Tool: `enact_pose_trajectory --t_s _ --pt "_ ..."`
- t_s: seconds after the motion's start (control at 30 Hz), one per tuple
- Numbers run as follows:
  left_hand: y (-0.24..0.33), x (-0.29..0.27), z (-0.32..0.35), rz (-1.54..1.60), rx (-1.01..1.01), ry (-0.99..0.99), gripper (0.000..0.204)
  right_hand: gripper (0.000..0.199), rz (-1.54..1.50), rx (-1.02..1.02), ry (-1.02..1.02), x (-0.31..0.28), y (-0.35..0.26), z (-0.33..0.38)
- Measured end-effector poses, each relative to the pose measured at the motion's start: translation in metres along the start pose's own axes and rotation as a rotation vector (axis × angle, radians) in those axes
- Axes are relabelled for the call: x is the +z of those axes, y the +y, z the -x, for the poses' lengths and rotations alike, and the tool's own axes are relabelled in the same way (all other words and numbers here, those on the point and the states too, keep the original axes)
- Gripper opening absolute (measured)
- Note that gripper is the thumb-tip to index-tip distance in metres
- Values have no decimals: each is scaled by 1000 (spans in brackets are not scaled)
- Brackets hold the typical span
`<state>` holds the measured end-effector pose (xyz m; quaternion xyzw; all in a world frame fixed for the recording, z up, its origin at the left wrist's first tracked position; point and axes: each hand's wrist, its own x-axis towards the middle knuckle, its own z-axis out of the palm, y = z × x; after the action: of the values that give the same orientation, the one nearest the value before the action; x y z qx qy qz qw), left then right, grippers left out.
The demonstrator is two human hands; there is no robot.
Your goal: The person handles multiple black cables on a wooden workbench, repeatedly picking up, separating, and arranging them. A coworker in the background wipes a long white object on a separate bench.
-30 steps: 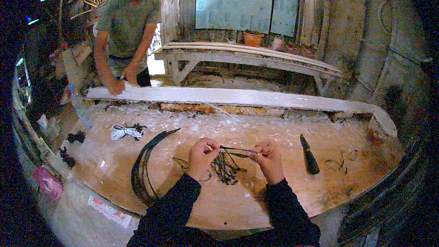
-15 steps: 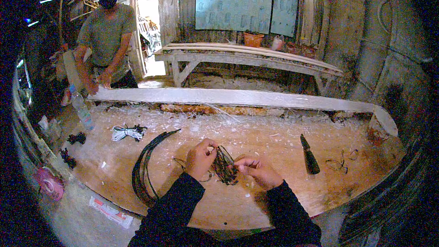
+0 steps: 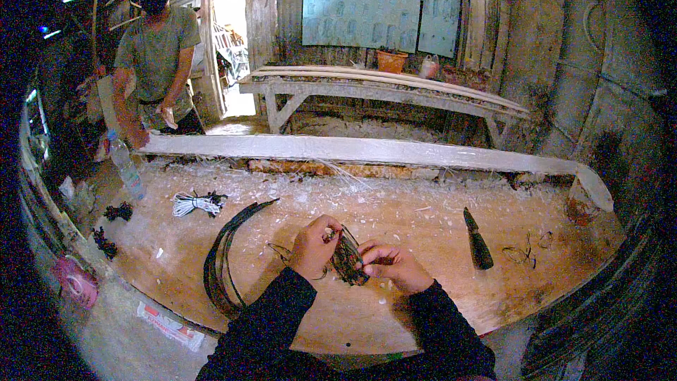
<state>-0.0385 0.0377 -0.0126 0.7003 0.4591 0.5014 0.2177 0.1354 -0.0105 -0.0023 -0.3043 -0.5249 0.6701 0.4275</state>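
Note:
A bundle of thin dark cords or strips (image 3: 347, 257) hangs between my hands above the wooden tabletop (image 3: 395, 317). My left hand (image 3: 314, 247) is closed on its upper left end, fingers pinched together. On the bundle's right side, my right hand (image 3: 396, 267) pinches it with thumb and fingers. A few loose dark strands (image 3: 279, 250) stick out beside my left wrist. Left of my left arm lies a curved bunch of long black strips (image 3: 220, 268). A dark, pointed, knife-like tool (image 3: 477, 241) lies to the right, near some loose thin loops (image 3: 520, 252).
A white-tied bundle (image 3: 196, 204) and small dark bundles (image 3: 118, 212) lie at left, by a plastic bottle (image 3: 125, 166). A long pale beam (image 3: 352, 148) borders the table's far side. A co-worker (image 3: 156, 63) stands far left. Behind is a bench (image 3: 395, 89) with an orange pot (image 3: 392, 61).
My right hand has shifted slightly left, its fingers now closer round the bundle. The co-worker leans further left, one hand lifted off the beam.

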Motion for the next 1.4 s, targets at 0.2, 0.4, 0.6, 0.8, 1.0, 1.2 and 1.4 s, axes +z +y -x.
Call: enact_pose_trajectory --t_s 0.2,0.4,0.6,0.8,1.0,1.2,1.4 --pt "-2 1 1 12 42 -10 15 8 -43 -12 69 2 -4 1" --pt "-15 11 1 126 -20 -74 15 14 14 -117 139 3 -9 -2" --pt "-19 13 1 716 -245 -316 29 14 -6 -196 212 -7 -6 -8" --pt "-8 10 2 715 -200 -426 37 15 189 -189 434 -22 12 -16" --pt "7 7 11 897 -205 -735 40 12 607 -425 593 -33 20 -21" --pt "5 10 10 1045 -128 -740 30 12 510 -596 760 -28 12 -21" --pt "-9 8 3 575 -221 -368 16 12 597 -509 655 -29 18 -24"
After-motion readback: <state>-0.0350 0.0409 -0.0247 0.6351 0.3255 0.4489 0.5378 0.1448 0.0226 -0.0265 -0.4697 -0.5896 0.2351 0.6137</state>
